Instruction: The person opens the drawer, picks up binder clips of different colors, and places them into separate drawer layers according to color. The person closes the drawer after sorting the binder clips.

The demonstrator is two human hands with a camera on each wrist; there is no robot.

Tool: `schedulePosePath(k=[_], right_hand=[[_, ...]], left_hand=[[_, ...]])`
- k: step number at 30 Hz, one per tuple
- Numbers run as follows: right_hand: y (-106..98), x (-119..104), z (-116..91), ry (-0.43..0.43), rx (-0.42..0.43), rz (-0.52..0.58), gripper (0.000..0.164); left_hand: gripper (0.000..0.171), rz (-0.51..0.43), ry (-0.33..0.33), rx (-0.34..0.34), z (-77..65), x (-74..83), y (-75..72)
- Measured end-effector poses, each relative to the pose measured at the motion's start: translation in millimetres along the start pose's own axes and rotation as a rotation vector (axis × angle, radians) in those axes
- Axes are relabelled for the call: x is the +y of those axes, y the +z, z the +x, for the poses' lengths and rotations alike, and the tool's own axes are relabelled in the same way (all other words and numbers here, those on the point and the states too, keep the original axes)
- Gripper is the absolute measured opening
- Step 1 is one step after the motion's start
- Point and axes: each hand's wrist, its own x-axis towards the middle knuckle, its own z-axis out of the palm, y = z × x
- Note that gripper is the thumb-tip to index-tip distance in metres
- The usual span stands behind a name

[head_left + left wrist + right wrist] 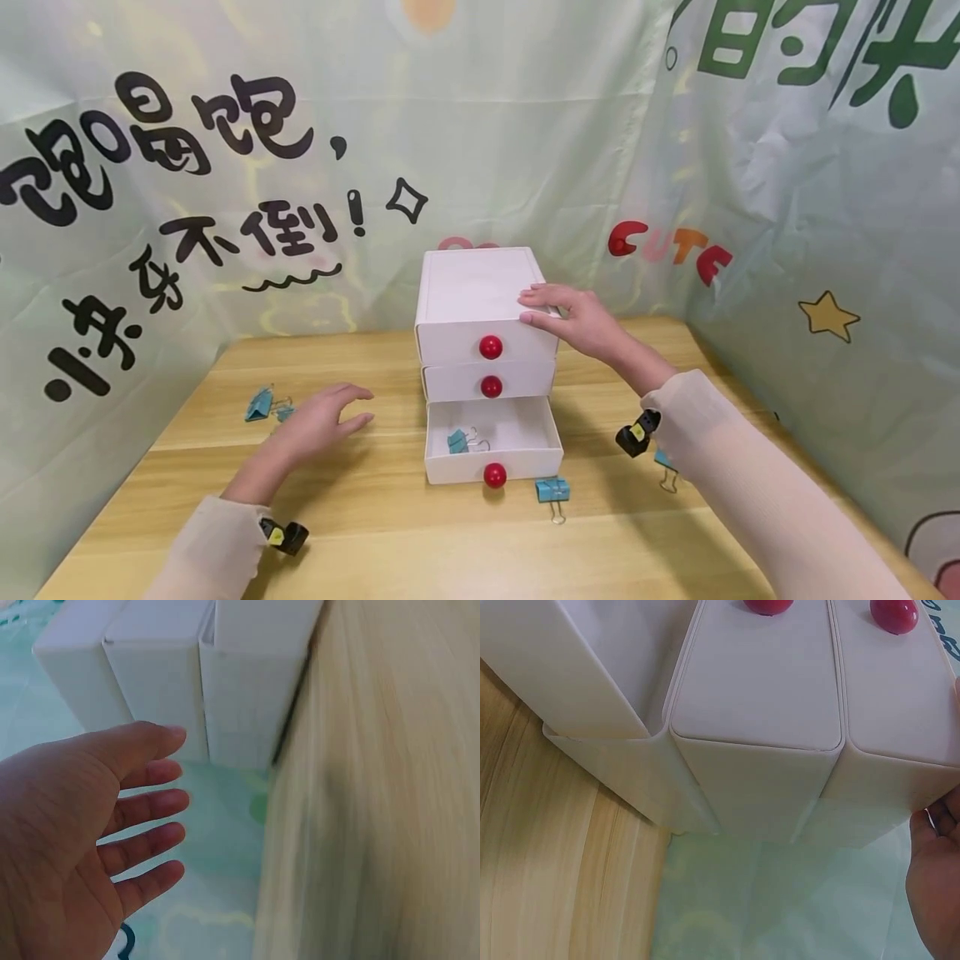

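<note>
A white three-tier drawer box [487,287] with red round knobs stands on the wooden table. Its bottom drawer [492,468] is pulled out, with a blue binder clip [458,442] inside; the upper two are closed. My right hand [573,317] rests on the box's top right edge; in the right wrist view only part of that hand [936,877] shows at the border. Left of the box, my left hand [322,421] hovers above the table, apart from everything. In the left wrist view its fingers [154,808] are spread loosely and hold nothing.
Blue binder clips [259,404] lie beyond my left hand. Another blue binder clip [552,490] is just in front of the drawer's right corner, and one more clip [666,468] is partly hidden by my right sleeve. A printed cloth [525,167] hangs behind the table [420,542].
</note>
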Motion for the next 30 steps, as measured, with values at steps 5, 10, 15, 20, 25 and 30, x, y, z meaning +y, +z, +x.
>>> schedulePosePath(k=[5, 10, 15, 20, 25, 30], right_hand=[[-2, -1, 1, -0.001, 0.004, 0.006, 0.050], [-2, -1, 2, 0.001, 0.000, 0.003, 0.050], [-1, -1, 4, 0.004, -0.004, -0.001, 0.051], [-4, -3, 5, -0.007, 0.002, -0.003, 0.050], [-3, -3, 2, 0.000, 0.001, 0.008, 0.049], [0, -2, 0, 0.004, 0.003, 0.020, 0.048]], left_hand=[[0.039, 0.007, -0.042, 0.023, -3.4, -21.8, -3.3], [0.041, 0.023, -0.097, 0.033, -10.5, -41.1, -7.7], [0.046, 0.020, -0.142, 0.026, -17.9, -58.4, -11.2], [0.057, -0.025, -0.198, 0.030, -23.7, -71.6, -18.5], [0.066, -0.038, -0.245, 0.013, -31.7, -81.4, -20.3], [0.070, -0.047, -0.276, -0.015, -39.8, -90.2, -20.3]])
